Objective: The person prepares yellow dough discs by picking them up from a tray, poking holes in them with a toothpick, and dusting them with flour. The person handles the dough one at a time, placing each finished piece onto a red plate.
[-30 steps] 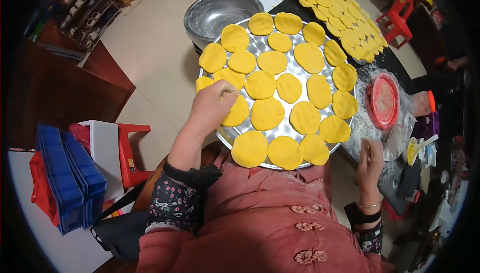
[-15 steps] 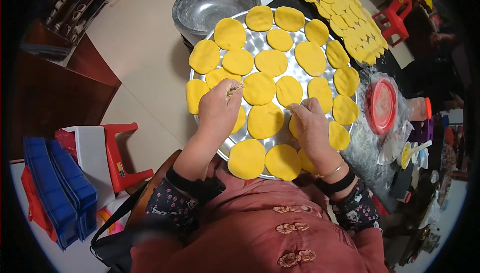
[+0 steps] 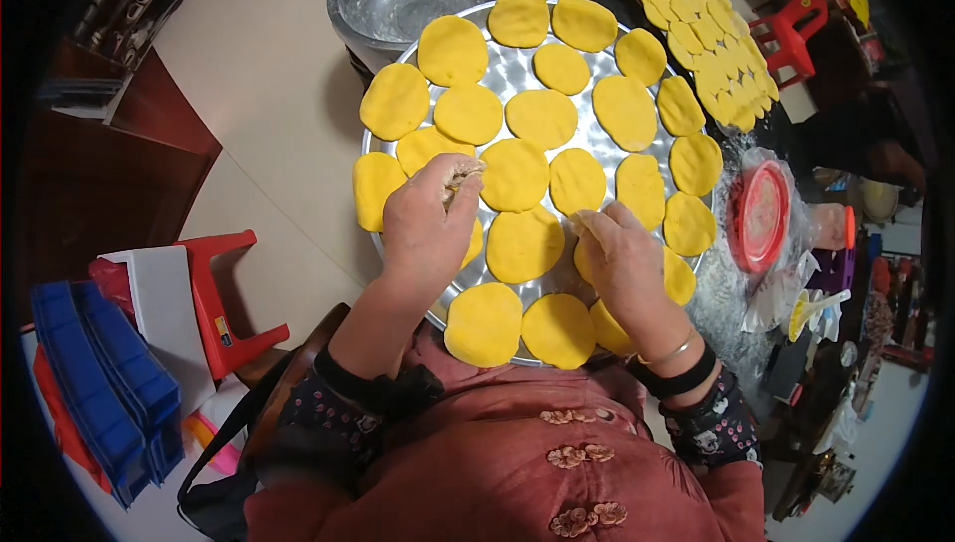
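— Your left hand [image 3: 428,229] pinches a small bit of dough over the yellow dough rounds [image 3: 542,116] on the round metal tray [image 3: 517,73]. Press down and you likely dent one.

— Your right hand [image 3: 625,266] lies curled on a round near the red lid [image 3: 761,216]; its grip I cannot tell. Dragging could smear neighbours.

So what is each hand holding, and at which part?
Left hand pinches something small and pale in its fingertips; what it is cannot be told. Right hand rests on a yellow dough disc.
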Available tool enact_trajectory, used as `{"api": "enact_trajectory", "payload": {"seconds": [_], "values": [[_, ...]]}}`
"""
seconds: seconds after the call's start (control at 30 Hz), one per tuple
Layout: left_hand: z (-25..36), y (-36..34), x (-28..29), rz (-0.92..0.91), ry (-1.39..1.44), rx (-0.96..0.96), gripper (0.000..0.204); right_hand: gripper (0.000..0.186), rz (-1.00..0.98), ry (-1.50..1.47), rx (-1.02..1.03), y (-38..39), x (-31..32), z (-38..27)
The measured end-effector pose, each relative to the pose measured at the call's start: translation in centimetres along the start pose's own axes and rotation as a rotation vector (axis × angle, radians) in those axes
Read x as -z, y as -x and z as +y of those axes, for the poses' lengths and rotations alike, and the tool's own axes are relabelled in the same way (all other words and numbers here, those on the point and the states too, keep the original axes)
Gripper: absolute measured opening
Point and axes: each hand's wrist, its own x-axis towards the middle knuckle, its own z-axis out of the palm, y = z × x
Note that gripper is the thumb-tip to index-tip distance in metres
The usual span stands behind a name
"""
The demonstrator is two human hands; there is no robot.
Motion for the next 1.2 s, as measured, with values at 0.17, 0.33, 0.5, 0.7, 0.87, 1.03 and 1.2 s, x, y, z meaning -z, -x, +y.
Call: {"api": "enact_trajectory", "payload": {"seconds": [0.17, 0.33, 0.5, 0.7, 0.87, 1.03, 1.2], "values": [[-0.3, -0.2, 0.2, -0.028, 0.026, 0.048, 0.016, 0.009, -0.100, 0.042, -0.033, 0.4, 4.5, 0.4], [0.4, -0.2, 0.5, -0.086, 0.042, 0.055, 0.017, 0.009, -0.210, -0.143, -0.347, 4.4, 8.0, 1.1], [-0.1, -0.1, 0.6, -0.164, -0.041, 0.073, 0.018, 0.010, -0.166, -0.571, -0.746, 12.0, 6.7, 3.5], [-0.5, 0.2, 0.3, -0.220, -0.019, 0.127, 0.019, 0.009, -0.011, -0.803, -0.819, 17.9, 5.1, 5.1], [0.7, 0.7, 0.3, -0.279, -0.051, 0.251, 0.019, 0.011, -0.048, -0.941, -0.842, 18.7, 5.9, 6.1], [0.1, 2.1, 1.6, -0.284, -0.153, 0.226, 0.019, 0.010, -0.075, -0.856, -0.784, 18.2, 6.6, 6.4], [0.5, 5.8, 2.7, -0.229, -0.261, 0.232, 0.020, 0.010, -0.083, -0.685, -0.644, 18.2, 6.4, 7.6]]}}
